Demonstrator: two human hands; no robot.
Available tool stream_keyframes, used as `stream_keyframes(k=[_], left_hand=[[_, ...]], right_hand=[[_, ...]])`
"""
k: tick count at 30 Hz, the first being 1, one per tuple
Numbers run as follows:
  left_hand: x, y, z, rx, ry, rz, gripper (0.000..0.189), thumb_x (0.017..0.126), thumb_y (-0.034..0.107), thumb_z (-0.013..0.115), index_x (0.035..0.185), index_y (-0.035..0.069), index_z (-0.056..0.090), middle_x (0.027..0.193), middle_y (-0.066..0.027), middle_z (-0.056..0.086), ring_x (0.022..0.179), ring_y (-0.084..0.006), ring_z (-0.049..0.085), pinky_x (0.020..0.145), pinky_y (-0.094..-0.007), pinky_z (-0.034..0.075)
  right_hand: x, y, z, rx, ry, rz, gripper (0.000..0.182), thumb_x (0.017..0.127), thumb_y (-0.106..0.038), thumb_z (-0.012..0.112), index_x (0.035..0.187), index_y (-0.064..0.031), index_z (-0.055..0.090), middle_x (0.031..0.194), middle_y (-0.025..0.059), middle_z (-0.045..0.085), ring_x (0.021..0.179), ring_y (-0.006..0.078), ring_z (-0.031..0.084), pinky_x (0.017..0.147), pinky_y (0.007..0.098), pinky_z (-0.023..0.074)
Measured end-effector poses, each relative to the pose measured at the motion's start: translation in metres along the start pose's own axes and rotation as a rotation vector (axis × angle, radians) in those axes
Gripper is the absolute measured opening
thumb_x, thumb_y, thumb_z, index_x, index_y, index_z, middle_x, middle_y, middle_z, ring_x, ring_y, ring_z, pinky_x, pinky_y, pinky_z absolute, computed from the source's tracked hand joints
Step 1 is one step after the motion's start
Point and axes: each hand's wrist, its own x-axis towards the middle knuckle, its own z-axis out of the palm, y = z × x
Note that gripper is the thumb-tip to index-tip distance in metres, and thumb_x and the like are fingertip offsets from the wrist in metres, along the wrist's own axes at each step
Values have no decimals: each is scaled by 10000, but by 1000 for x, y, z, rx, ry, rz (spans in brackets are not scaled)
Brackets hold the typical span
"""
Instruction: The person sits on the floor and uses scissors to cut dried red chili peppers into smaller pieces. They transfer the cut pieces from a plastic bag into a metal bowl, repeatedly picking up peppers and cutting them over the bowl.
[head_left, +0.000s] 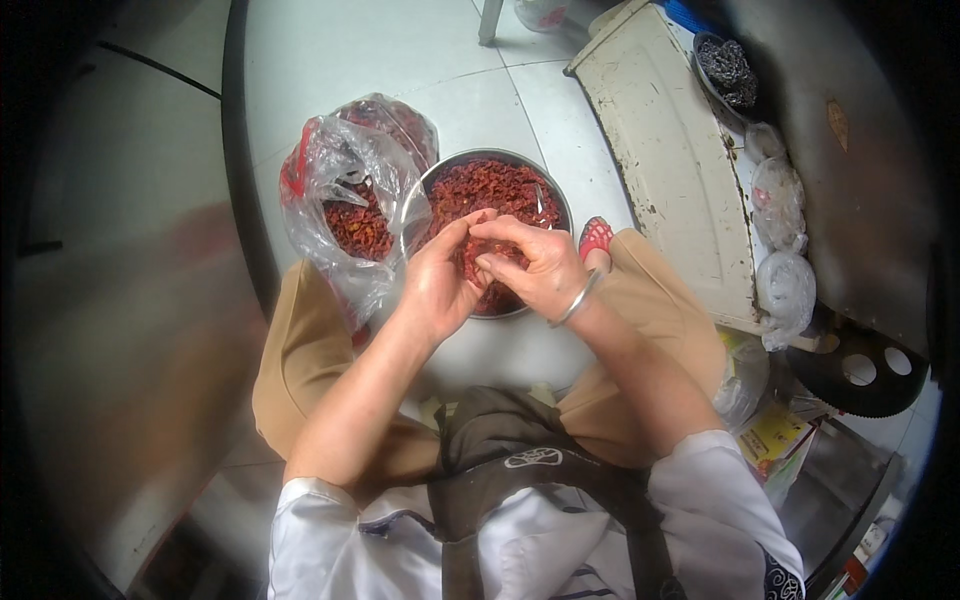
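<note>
My left hand (441, 283) is cupped, palm turned inward, over a round metal basin (568, 206). Bright red pieces that look like dried chili (471, 259) show in its hollow. My right hand (541, 264), with a silver bangle at the wrist, bends its fingers and thumb into that hollow. Whether a piece sits between its fingertips is hidden. The basin is full of dark red dried chili pieces (491, 184). Just left of it, a clear plastic bag (300, 217) gapes open, with more red and orange pieces (358, 229) inside.
Behind the opened bag lies another clear bag of red pieces (405, 124). A worn cream cabinet or box (667, 150) stands to the right, beside a bowl of steel wool (727, 71) and knotted plastic bags (780, 202). A dark metal panel (150, 300) borders the left. My knees flank the basin.
</note>
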Motion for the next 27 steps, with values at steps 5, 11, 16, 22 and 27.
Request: stream_keyframes(k=[5,11,16,22,27], left_hand=[[-4,0,6,-16,13,0,301,906,223,343,1084,12,463,999,-94,544,862,-183,542,701,-293,459],[-3,3,0,-32,-81,-24,329,909,240,333,1103,9,463,1020,-95,543,865,-176,536,721,-290,445],[-7,0,8,-37,-49,-50,346,908,250,333,1105,-4,461,1037,-119,538,878,-198,532,757,-325,446],[-4,1,5,-69,-46,-42,363,906,259,330,1101,-23,449,1072,-161,515,948,-256,520,824,-377,441],[-6,3,8,-118,-66,-18,370,903,274,334,1097,-22,439,1097,-173,499,1013,-283,495,843,-389,428]], right_hand=[[3,6,-2,153,135,147,173,745,-48,584,915,-20,576,788,68,628,661,84,590,576,229,473],[1,2,-1,-111,85,-95,147,747,-65,584,891,-33,585,813,77,625,703,153,616,625,253,483],[3,-5,-4,161,147,84,107,771,-52,571,864,2,577,757,61,627,636,130,601,555,248,479],[6,-3,-17,725,130,558,137,789,-125,584,807,9,560,649,57,570,485,77,528,411,212,410],[7,-2,-23,612,221,482,150,788,-143,581,808,3,558,585,48,551,469,86,514,400,223,395]])
